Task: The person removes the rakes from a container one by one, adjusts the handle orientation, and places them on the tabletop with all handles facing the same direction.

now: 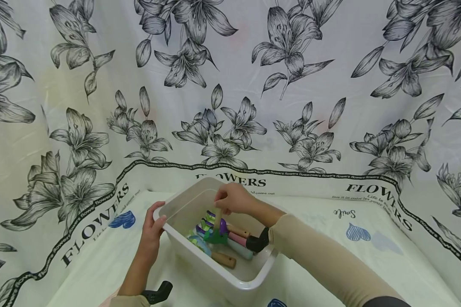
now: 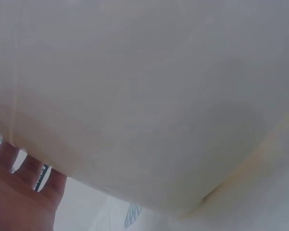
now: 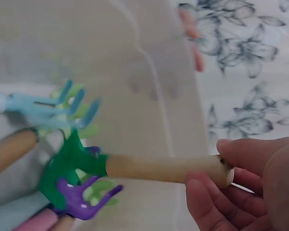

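A white plastic bin [image 1: 219, 273] stands in front of me, turned at an angle. My left hand [image 1: 153, 228] grips its rim at the left corner; in the left wrist view the fingers [image 2: 26, 168] show beside the bin wall [image 2: 135, 106]. My right hand [image 1: 236, 199] is over the bin and pinches the end of a wooden handle [image 3: 159, 168]. This handle belongs to a small garden tool with a green head [image 3: 62, 163], which is tilted among the other tools. The green head's exact shape is partly hidden by a purple hand rake [image 3: 79, 197].
Inside the bin lie a light-blue hand rake [image 3: 53, 106], a wooden handle [image 1: 223, 259], a pink handle [image 1: 237, 239] and bits of light-green plastic foliage [image 3: 98, 190]. The bin stands on a pale cloth [image 1: 311, 273]; a flower-printed curtain [image 1: 230, 64] hangs behind.
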Demonstrator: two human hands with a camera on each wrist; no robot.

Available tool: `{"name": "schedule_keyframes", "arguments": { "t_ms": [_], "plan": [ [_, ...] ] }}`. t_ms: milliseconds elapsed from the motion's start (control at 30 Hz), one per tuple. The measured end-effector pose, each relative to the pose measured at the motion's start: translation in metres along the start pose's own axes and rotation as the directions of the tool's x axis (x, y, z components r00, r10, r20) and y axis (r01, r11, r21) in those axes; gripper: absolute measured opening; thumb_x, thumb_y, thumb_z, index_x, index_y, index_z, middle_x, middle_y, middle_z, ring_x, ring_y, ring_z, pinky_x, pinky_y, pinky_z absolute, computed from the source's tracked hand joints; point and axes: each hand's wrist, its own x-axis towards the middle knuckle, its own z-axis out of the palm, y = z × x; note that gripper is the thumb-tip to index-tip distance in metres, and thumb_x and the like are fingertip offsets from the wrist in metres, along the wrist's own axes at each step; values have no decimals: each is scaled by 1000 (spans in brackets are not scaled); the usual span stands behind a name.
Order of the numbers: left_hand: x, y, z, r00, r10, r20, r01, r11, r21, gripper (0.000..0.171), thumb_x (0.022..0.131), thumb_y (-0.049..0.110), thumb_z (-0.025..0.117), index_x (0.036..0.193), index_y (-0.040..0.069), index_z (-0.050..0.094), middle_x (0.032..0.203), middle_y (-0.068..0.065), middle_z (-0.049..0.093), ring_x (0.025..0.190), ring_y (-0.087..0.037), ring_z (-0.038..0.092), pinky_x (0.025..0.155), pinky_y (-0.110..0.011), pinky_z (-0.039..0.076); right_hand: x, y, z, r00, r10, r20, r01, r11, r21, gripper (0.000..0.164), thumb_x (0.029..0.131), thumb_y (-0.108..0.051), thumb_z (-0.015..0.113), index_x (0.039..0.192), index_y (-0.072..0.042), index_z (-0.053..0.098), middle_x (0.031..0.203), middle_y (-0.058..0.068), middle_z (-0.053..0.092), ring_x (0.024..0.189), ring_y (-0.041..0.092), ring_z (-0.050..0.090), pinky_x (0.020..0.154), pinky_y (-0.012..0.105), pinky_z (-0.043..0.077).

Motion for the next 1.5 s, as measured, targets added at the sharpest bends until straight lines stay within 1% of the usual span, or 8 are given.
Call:
{"name": "schedule_keyframes", "arguments": {
  "t_ms": [200,467,567,700,1000,1200,1367,1500],
  "plan": [
    [1,0,0,1000,-10,0,10,999,38,46,106,29,37,148,16,26,147,-1,31,126,-26,40,106,-48,31,-13,-1,-28,997,-30,-71,33,999,32,7,92,-10,66,96,-4,67,84,5,65,65,19,66,60,33,56],
    [-1,-1,-1,1000,-9,-1,9,999,42,45,106,29,37,148,17,26,146,-1,33,123,-25,43,99,-27,39,-38,11,-57,987,-1,-163,39,972,231,12,92,-8,66,101,0,67,94,12,64,80,31,67,71,39,57],
    [-1,0,0,1000,-17,-2,17,999,42,45,106,29,37,148,18,27,147,-3,32,124,-25,43,102,-32,38,-50,14,-68,984,5,-180,47,958,282,14,93,-8,65,103,1,67,101,16,63,85,36,67,77,45,56],
    [-1,0,1,1000,-26,-2,26,999,39,46,105,30,37,148,18,26,148,-3,30,125,-24,42,105,-44,32,-63,21,-80,979,-5,-206,67,953,294,18,93,-9,65,107,2,66,104,16,63,84,37,67,78,42,56],
    [-1,-1,-1,1000,-20,-2,20,999,34,45,106,28,38,148,18,26,147,-1,32,125,-24,43,105,-42,33,-86,31,-103,945,-94,-314,190,938,291,23,93,-11,66,111,4,65,97,17,67,82,28,68,82,40,55],
    [-1,2,1,1000,-28,6,27,999,34,47,105,29,38,148,17,25,149,-3,29,127,-24,40,106,-49,29,-103,38,-115,915,-95,-392,208,943,258,26,93,-12,67,113,4,64,103,19,67,85,26,69,88,35,52],
    [-1,4,1,1000,-28,4,28,999,29,46,106,28,37,148,15,25,149,-4,29,126,-23,40,106,-46,30,-115,50,-119,882,-89,-463,212,952,220,28,93,-10,66,115,6,63,104,19,66,85,22,69,86,29,52],
    [-1,6,2,1000,-30,4,30,999,19,47,106,28,37,148,14,24,149,-3,28,127,-21,39,106,-44,30,-121,61,-119,867,-70,-493,202,954,221,27,93,-7,65,116,8,62,105,20,63,86,21,68,84,26,52]
  ]
}}
